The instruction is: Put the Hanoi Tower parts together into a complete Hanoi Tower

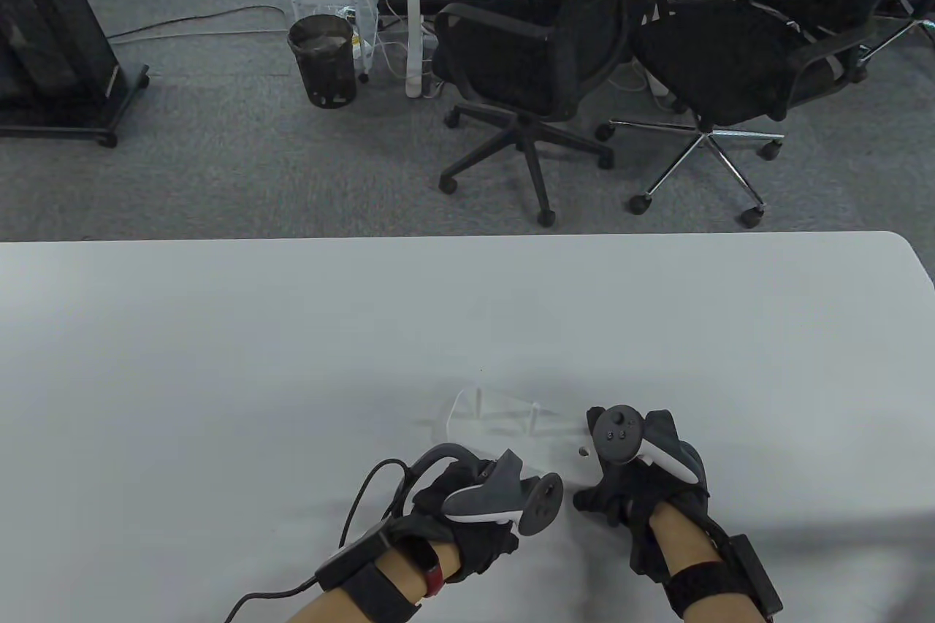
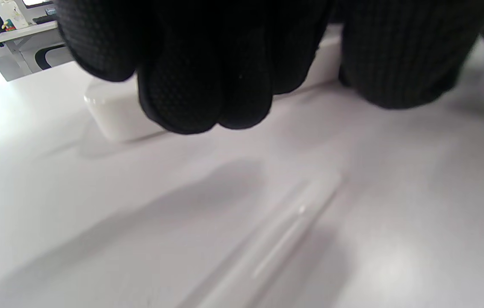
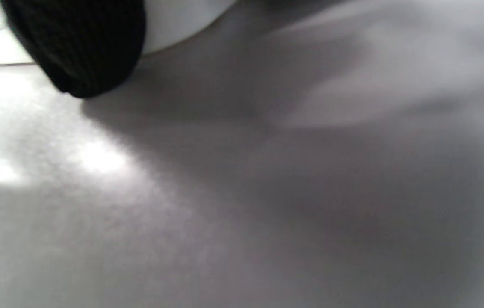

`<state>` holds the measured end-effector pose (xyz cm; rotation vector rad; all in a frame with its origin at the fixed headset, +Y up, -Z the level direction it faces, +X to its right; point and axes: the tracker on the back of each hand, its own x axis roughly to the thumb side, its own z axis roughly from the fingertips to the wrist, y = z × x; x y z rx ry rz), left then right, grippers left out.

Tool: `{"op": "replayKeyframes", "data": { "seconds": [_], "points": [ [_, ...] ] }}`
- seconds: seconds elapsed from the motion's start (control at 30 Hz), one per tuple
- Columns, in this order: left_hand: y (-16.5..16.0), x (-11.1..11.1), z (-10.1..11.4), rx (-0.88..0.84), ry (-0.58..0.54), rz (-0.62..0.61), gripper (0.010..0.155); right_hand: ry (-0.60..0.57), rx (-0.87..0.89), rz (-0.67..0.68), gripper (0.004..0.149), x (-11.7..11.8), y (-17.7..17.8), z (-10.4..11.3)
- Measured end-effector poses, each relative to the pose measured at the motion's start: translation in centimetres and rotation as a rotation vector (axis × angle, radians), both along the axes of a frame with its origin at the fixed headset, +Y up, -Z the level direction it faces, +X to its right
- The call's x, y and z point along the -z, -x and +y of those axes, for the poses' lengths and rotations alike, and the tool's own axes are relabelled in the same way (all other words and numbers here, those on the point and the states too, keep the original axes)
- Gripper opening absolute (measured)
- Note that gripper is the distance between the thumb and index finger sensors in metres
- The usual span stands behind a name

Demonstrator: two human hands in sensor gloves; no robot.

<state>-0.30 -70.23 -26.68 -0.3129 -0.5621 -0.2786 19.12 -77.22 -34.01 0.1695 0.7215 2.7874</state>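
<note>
The white Hanoi Tower base (image 1: 511,433) lies on the white table (image 1: 219,375), hard to tell from it. Faint upright pegs (image 1: 478,405) stand on it, and an empty hole (image 1: 583,452) shows at its right end. My left hand (image 1: 475,499) is at the base's near left side. In the left wrist view its fingers (image 2: 199,77) curl over the base's rounded corner (image 2: 113,113). A thin white rod (image 2: 284,231), blurred, lies on the table in front. My right hand (image 1: 628,484) is at the base's right end, where one fingertip (image 3: 84,47) touches the base's edge (image 3: 182,21). No discs are in view.
The table's far edge (image 1: 453,237) runs across the middle of the table view, and its right corner is rounded. Beyond it stand two black office chairs (image 1: 533,68), a black bin (image 1: 323,60) and a wire cart on grey carpet.
</note>
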Motion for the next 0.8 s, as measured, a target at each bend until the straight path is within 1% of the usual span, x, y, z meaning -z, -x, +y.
{"op": "replayKeyframes", "data": {
  "seconds": [0.13, 0.33, 0.4, 0.43, 0.53, 0.7, 0.8],
  "points": [
    [0.1, -0.3, -1.4, 0.034, 0.022, 0.004, 0.068, 0.001, -0.003, -0.002, 0.115, 0.0, 0.0, 0.0],
    [-0.1, -1.1, -3.4, 0.079, -0.004, -0.016, 0.066, -0.001, 0.000, -0.002, 0.116, 0.0, 0.0, 0.0],
    [-0.3, -1.4, -3.5, 0.085, -0.057, -0.042, 0.065, -0.001, -0.001, -0.003, 0.115, 0.0, 0.0, 0.0],
    [-0.3, -1.5, -3.5, 0.093, -0.066, -0.042, 0.064, -0.002, -0.001, -0.003, 0.115, 0.0, 0.0, 0.0],
    [-0.4, -1.8, -3.6, 0.071, -0.066, -0.049, 0.060, -0.003, 0.001, -0.004, 0.116, 0.0, 0.0, 0.0],
    [-0.7, -2.1, -3.7, 0.078, -0.109, -0.065, 0.055, -0.005, 0.005, -0.006, 0.115, 0.0, -0.1, 0.0],
    [-0.8, -2.1, -3.7, 0.085, -0.108, -0.076, 0.054, -0.005, 0.006, -0.006, 0.115, 0.0, -0.1, 0.0]
  ]
}}
